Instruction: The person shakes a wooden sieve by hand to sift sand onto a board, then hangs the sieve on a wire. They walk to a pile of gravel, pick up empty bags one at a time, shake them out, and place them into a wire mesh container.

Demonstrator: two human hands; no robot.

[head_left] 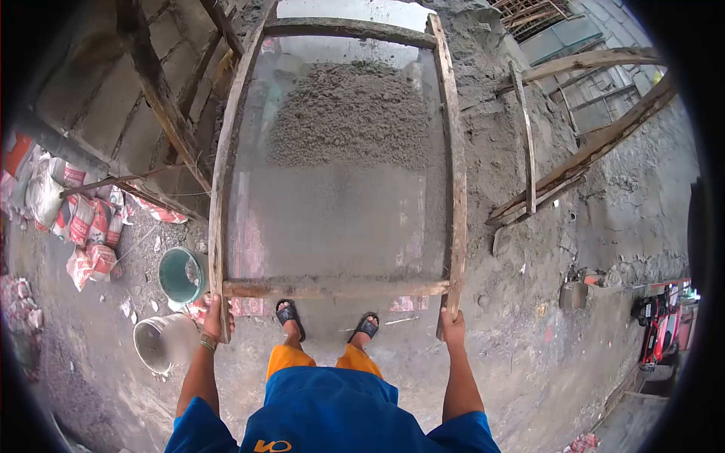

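Observation:
A large wooden-framed sieve (pixel 332 288) stretches out before me, its fine mesh (pixel 332 219) see-through in places. Damp grey sand (pixel 355 117) lies in a wide clumpy patch on the far half of the mesh, with a thin grey film nearer to me. My left hand (pixel 216 318) is closed round the end of the left side rail. Round the right rail's end, my right hand (pixel 453 329) is closed in the same way. Parts of printed sacks show beneath the mesh and under the near crossbar.
A green bucket (pixel 181 275) and a whitish bucket (pixel 160 343) stand left of the sieve. Filled sacks (pixel 91 219) lie farther left. Wooden poles (pixel 162 94) slant at the upper left, others (pixel 581 162) at the right. A grey sand pile (pixel 487 98) rises along the sieve's right side.

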